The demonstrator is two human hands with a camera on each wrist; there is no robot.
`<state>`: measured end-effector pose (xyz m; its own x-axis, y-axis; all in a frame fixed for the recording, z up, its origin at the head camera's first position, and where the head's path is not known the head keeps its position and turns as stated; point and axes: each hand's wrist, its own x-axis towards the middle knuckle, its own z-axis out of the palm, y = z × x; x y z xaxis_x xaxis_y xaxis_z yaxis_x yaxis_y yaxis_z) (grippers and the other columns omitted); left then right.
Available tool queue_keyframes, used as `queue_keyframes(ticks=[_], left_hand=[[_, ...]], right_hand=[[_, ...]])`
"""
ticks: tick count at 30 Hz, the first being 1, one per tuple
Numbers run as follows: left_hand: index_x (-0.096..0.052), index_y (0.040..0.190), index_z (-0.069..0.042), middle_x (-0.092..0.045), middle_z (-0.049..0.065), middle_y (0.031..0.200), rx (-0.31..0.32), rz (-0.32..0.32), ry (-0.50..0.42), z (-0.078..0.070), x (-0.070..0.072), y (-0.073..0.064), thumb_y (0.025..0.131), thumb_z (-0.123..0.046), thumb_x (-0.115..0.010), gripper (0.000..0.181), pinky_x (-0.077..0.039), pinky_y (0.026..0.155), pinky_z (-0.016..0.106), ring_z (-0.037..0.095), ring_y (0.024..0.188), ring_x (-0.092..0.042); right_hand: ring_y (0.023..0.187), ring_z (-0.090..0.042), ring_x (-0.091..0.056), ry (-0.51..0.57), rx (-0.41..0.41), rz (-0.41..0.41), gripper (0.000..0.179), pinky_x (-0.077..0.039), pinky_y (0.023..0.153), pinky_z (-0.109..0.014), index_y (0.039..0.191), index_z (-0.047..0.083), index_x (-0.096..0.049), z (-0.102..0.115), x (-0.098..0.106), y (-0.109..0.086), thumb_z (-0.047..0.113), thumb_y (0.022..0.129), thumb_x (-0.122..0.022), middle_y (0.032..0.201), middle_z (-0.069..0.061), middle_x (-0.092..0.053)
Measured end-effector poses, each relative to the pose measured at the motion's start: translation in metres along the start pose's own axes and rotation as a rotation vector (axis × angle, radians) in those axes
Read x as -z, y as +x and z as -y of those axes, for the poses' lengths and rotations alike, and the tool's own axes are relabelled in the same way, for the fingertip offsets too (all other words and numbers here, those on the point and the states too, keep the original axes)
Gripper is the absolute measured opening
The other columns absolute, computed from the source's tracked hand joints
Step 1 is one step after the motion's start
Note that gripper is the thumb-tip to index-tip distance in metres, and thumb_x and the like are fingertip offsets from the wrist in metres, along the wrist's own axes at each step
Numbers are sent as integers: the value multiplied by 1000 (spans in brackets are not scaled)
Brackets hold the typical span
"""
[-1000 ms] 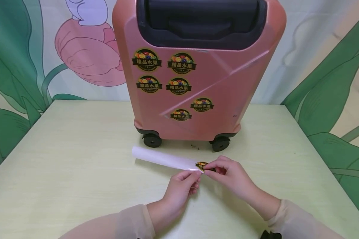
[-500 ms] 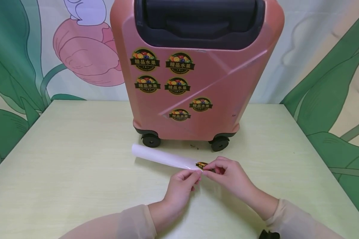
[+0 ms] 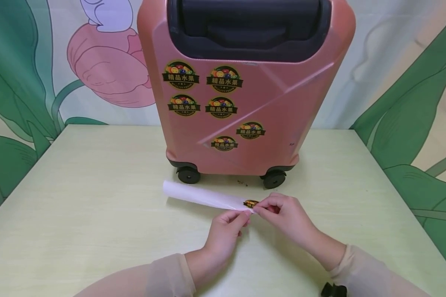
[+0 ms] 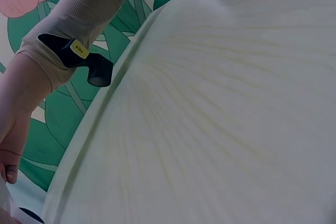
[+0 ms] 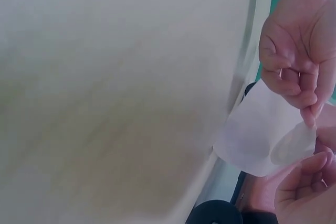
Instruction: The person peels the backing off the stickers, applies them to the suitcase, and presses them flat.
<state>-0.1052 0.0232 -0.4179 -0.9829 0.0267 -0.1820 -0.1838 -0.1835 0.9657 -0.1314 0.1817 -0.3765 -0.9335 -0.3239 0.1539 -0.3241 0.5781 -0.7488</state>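
Observation:
A white sheet of sticker backing (image 3: 200,196), curled into a loose roll, lies slantwise in front of the suitcase. My left hand (image 3: 223,235) pinches its right end at the near edge between thumb and forefinger. Beside those fingertips, my right hand (image 3: 288,216) pinches the edge of a black and gold fruit sticker (image 3: 250,203) on the sheet; its right part is hidden behind the fingers. Seen from below in the right wrist view, the sheet (image 5: 252,129) spans between both hands' fingertips. The left wrist view catches only a bit of the hands at its lower left.
A pink suitcase (image 3: 271,152) with a black handle recess (image 3: 249,49) stands upright on wheels at the back of the pale table (image 3: 78,214). Several matching round stickers (image 3: 224,79) are on its front. A cartoon leaf backdrop (image 3: 412,144) hangs behind the table.
The right fingers have shifted slightly on the sticker and now cover its right part, which showed before. The left hand, the sheet and the suitcase stay nearly in place.

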Motion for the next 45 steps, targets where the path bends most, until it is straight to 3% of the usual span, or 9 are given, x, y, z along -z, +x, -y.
queue_keyframes(ticks=[8,22,34,37,41,45], left_hand=[[-68,97,8,-62,-4,70,19,16,-23,2,0,0,87,-16,-63,27,-41,61,24,7,70,-53],[-66,92,7,-58,-2,69,123,38,-100,-3,1,-3,89,-17,-57,25,-39,52,19,7,60,-49],[-65,106,6,-55,-2,69,183,49,-146,-4,2,-4,91,-19,-56,31,-38,51,18,6,58,-47],[-62,114,4,-55,-3,70,228,96,-164,-5,1,-2,91,-23,-56,36,-38,49,17,5,57,-46],[-61,118,0,-54,-4,70,289,205,-143,-10,0,-1,90,-25,-57,38,-37,49,16,4,58,-46],[-64,113,2,-54,-4,72,252,250,-128,-22,3,-1,91,-25,-57,35,-37,51,17,6,60,-46]], right_hand=[[56,-11,-43,16,-40,-19,6,-36,49,-21,83,8,-73,-2,6,7,13,83,-70,64,3,-53],[67,-18,-47,41,-127,-136,13,-40,54,-22,88,4,-72,2,20,17,17,85,-69,75,-3,-61],[65,-13,-46,99,-120,-281,18,-40,55,-20,92,0,-71,0,31,19,17,86,-69,73,-4,-59],[66,-14,-46,103,-121,-301,17,-39,54,-20,92,0,-71,-1,32,18,16,86,-68,74,-3,-59],[65,-15,-45,49,-37,-298,12,-39,52,-21,90,3,-72,-3,28,14,13,84,-70,72,-2,-55],[61,-11,-44,-74,218,-329,7,-36,50,-19,84,7,-73,-3,23,10,5,77,-75,67,4,-49]])
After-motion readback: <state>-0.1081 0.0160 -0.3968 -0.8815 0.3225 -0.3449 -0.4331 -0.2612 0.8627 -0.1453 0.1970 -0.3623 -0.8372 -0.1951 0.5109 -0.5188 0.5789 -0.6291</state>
